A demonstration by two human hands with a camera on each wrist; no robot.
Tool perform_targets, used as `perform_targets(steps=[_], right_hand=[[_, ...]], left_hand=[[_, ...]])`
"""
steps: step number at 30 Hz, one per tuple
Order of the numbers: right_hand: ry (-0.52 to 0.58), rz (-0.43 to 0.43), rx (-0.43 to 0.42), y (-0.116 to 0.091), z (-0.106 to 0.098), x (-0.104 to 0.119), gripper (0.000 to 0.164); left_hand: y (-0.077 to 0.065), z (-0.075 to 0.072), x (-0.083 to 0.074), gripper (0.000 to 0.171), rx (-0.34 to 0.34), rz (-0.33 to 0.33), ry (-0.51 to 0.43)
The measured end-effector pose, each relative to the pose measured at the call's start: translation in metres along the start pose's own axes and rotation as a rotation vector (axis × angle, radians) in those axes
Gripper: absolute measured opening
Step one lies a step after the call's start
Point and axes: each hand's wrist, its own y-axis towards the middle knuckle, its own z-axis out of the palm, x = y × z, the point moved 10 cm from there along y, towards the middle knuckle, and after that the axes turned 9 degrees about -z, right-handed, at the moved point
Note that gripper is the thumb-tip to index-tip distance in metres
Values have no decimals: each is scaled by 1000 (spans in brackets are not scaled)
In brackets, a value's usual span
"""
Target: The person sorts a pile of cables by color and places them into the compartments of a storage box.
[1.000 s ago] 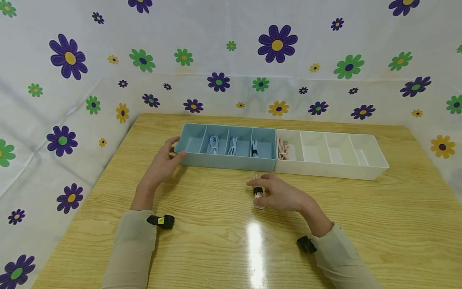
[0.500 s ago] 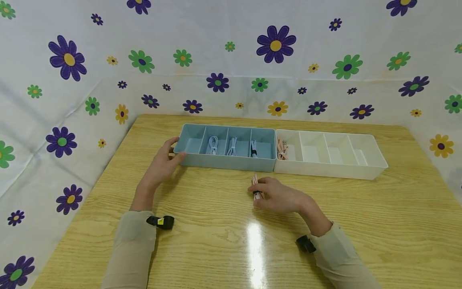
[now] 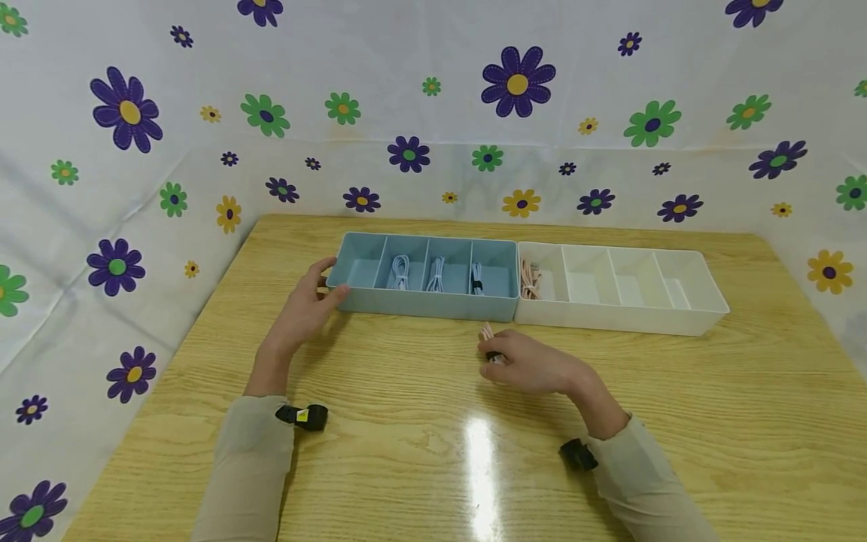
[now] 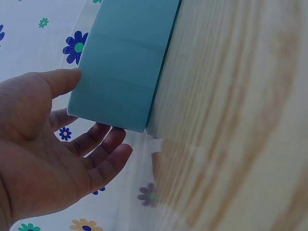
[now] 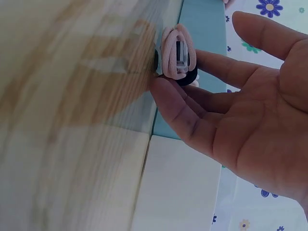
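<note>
A pale pink USB cable (image 5: 170,55), coiled and bound with a black strap, is held at the fingers of my right hand (image 3: 531,363), in front of the boxes. In the right wrist view its plug faces me, the fingers lie round it, and the thumb stands apart. My left hand (image 3: 301,307) touches the left end of a light-blue divided box (image 3: 427,302), thumb at its front corner, fingers loosely bent along the end. Coiled blue cables (image 3: 401,271) lie in several of this box's compartments. The leftmost compartment holds none.
A white divided box (image 3: 619,319) stands end to end with the blue one. Another pink cable (image 3: 530,281) sits in its leftmost compartment. Both boxes rest on a wooden table (image 3: 379,452), with a flower-printed cloth (image 3: 447,90) hanging behind and at the sides.
My right hand has closed more round the pink cable bundle and shifted it slightly right, tilting it. My left hand and both boxes stay where they were.
</note>
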Motion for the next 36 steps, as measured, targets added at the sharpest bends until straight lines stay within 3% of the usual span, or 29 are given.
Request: perform_targets(steps=[4,9,15,19,21,27,36], right_hand=[[23,-15,-2,0,-1,2,11],[34,-10,-29,-1,-5,2,18],[20,56,-73,-4,-11,-4,10],[37,154,-120,-8,-15,-14,46],[65,188,-153,-9,-17,-18,53],[165,229,-230,-12,-23,-20,51],[203,226,-244,-13,-22,-23,52]], left_hand=[[0,0,0,68,-2,3,1],[-3,-1,-2,68,-3,8,0],[-4,-1,-4,68,-6,9,9],[-3,-1,-4,68,-3,13,6],[-3,-1,-4,68,0,15,2],[-3,0,-5,68,5,22,-8],[-2,0,-3,68,5,22,-8]])
